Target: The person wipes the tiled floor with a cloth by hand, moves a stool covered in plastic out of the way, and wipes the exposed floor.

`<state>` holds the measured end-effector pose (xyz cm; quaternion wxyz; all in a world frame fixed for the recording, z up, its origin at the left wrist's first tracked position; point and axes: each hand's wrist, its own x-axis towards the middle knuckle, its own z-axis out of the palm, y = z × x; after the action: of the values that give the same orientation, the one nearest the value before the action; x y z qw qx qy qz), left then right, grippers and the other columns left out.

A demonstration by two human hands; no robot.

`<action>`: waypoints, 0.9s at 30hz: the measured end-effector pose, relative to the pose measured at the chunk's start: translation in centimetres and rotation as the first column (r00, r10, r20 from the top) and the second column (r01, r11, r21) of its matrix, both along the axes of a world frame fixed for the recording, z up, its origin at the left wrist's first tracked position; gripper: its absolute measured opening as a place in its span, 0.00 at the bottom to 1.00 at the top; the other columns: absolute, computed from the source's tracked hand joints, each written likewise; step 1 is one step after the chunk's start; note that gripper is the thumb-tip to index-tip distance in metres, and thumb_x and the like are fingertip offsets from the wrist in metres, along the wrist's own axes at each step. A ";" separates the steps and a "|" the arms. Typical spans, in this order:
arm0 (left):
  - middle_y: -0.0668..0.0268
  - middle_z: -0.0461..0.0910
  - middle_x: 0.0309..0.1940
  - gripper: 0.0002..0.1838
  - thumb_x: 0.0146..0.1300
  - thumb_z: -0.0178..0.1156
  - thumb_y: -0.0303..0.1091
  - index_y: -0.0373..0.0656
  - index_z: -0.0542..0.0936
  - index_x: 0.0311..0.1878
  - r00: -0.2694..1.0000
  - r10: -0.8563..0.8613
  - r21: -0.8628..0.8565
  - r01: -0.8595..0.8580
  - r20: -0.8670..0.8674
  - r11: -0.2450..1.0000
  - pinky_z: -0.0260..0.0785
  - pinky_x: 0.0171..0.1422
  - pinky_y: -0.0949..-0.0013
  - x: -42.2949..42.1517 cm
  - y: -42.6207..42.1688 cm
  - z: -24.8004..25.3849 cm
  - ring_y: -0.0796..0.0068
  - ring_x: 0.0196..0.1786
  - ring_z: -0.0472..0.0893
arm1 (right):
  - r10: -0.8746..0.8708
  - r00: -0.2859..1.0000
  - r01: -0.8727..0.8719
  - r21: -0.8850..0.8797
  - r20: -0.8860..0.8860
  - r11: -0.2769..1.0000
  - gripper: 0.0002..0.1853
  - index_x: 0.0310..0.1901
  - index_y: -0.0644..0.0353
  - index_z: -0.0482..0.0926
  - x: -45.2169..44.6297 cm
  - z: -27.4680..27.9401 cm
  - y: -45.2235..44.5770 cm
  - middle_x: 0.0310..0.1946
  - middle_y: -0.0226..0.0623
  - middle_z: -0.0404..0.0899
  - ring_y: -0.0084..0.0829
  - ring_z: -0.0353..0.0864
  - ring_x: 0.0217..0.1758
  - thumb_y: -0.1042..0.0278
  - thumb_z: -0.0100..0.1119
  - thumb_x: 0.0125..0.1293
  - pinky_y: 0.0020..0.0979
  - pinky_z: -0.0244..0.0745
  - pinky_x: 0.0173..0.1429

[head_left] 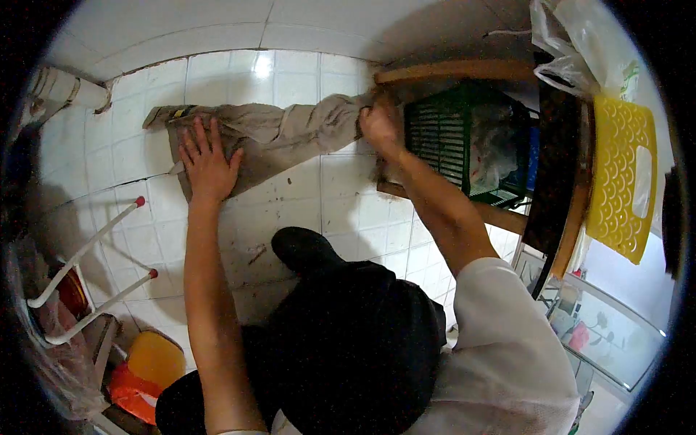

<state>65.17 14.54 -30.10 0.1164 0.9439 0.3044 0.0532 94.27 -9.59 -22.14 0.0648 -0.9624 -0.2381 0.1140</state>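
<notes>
A greyish-brown cloth (264, 148) lies stretched over the white tiled floor, flat and wide on the left, bunched and narrow towards the right. It looks like a garment, but I cannot tell which kind. My left hand (209, 161) presses flat on its wide end with the fingers spread, near a small yellow-and-black mark on the fabric. At the other end, my right hand (379, 127) has its fingers closed around the bunched cloth, close to the wooden frame. Part of that end is hidden behind the hand.
A wooden frame (457, 71) with a green plastic basket (438, 138) stands on the right; a yellow perforated basket (620, 174) hangs beside it. White legs with red tips (109, 228) jut in from the left. A dark shoe (304, 250) is on the tiles (283, 217).
</notes>
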 end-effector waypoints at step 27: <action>0.52 0.36 0.86 0.48 0.72 0.51 0.65 0.53 0.44 0.86 0.998 0.015 0.037 -0.017 0.057 0.999 0.37 0.82 0.31 0.6 0.0 -0.5 0.36 0.85 0.39 | -0.092 0.981 0.024 -0.368 -0.169 0.929 0.26 0.50 0.72 0.82 -8.7 -0.2 -3.8 0.52 0.64 0.82 0.60 0.78 0.64 0.51 0.47 0.76 0.53 0.71 0.70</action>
<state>65.75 14.56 -30.61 0.1071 0.9415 0.3075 0.0867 85.55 -13.36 -22.38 -0.0900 -0.9497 -0.1774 0.2420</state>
